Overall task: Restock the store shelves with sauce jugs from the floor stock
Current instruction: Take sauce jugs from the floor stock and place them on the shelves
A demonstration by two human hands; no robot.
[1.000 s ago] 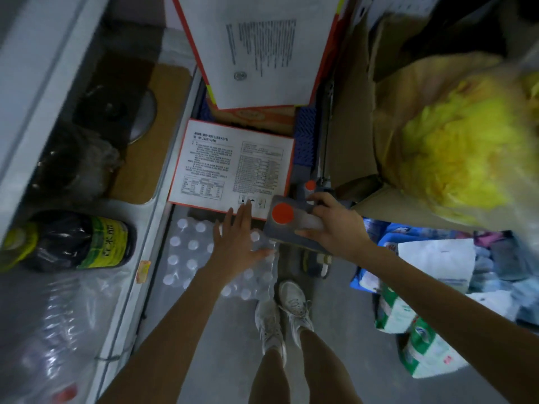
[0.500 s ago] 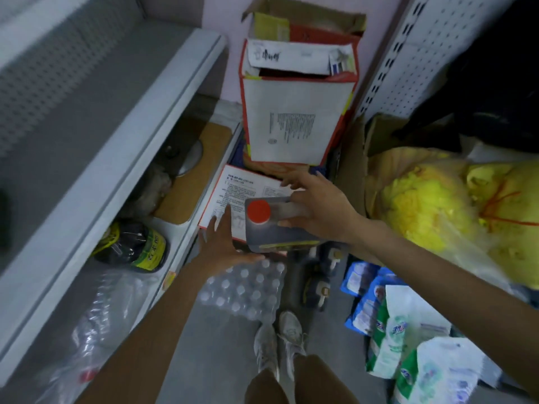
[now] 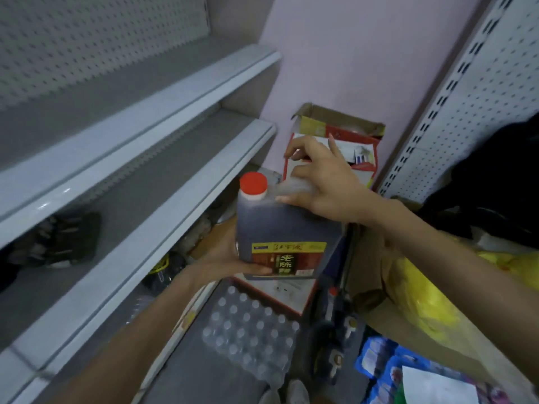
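Between both hands: sauce jug [image 3: 280, 228], upright, mid-air. Right hand [image 3: 323, 185] clamped on handle; left hand [image 3: 230, 258] cupping base. Step: carry to shelf. Next: swing left of left hand onto shelf [image 3: 163, 182], set down level.

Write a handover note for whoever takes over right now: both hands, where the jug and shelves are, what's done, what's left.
Right hand grips the handle of the sauce jug; left hand cups its base.
The jug is upright in the air, red cap on, beside the grey shelves and touching none.
Done: one jug picked up.
Left: set it on a shelf, then fetch more from the floor. What look like further dark bottles stand by the pack of water bottles.
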